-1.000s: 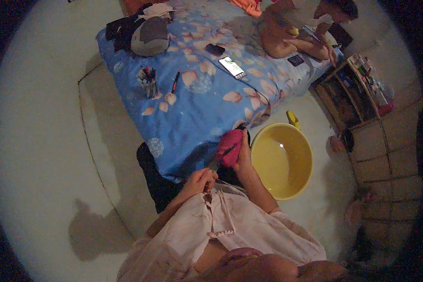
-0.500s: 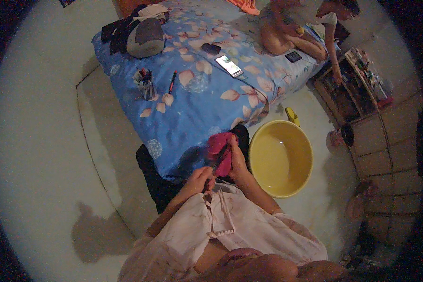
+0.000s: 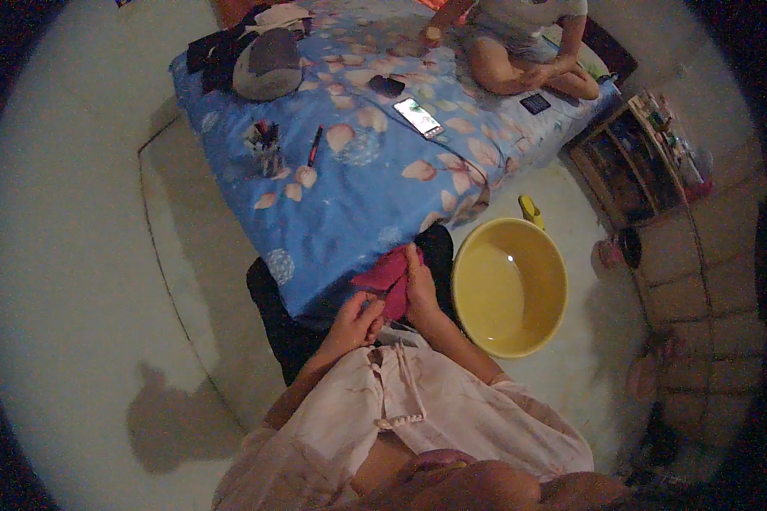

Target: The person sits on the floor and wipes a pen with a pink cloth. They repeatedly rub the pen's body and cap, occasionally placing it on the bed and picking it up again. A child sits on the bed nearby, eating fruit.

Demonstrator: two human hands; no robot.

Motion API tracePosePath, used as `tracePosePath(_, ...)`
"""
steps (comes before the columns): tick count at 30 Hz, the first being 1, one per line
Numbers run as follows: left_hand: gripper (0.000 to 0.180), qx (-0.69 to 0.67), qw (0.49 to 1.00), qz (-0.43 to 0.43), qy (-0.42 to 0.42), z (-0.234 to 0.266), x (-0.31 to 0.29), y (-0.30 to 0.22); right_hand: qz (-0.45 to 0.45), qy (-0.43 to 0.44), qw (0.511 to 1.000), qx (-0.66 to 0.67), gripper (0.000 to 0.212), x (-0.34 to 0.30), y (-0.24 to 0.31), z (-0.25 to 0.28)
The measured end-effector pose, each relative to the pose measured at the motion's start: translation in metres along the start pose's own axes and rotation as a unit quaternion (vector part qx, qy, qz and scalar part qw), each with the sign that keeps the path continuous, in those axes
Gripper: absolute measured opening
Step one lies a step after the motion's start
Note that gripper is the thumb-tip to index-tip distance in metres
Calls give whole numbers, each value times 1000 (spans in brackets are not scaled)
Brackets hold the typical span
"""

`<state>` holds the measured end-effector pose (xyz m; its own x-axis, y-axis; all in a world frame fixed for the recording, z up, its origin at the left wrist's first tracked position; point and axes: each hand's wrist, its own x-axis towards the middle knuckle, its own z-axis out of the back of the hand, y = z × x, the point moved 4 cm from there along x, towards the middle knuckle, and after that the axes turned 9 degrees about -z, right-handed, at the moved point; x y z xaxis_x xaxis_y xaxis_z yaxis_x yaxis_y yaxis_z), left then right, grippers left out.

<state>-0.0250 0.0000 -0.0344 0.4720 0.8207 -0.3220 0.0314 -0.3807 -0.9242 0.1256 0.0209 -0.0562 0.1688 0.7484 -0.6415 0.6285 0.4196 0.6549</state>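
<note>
A soft-looking, deep pink cloth-like piece hangs over my lap at the near edge of the bed. My right hand grips its right side, thumb pointing up along it. My left hand is closed just below its left edge, fingers curled. A thin dark shape runs from those fingers across the pink piece; its kind is too blurred to tell. Close to my right forearm stands a round yellow basin. The bed, covered in blue flowered cloth, lies straight ahead.
On the bed are a lit phone with a cable, a red-and-black pen, a clear cup of pens and a grey-and-white cap. Another person sits cross-legged at the far right. A wooden shelf stands right.
The pink piece has shifted and spread leftward, and my hands have turned slightly with it. The other person has sat more upright, one arm now reaching left across the bed.
</note>
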Motion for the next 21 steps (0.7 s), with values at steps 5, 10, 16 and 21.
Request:
tracePosePath(5,17,-257,959,47,114,7,-5,20,1,153,966,208,40,-8,28,-10)
tracePosePath(10,23,126,988,-86,-23,12,13,27,32,109,993,-20,41,-25,-15,-17)
tracePosePath(16,30,250,952,-155,-87,10,9,48,30,32,999,5,42,11,-6,1)
tracePosePath(21,30,0,1000,23,1,20,-7,24,-1,108,982,155,47,18,20,2)
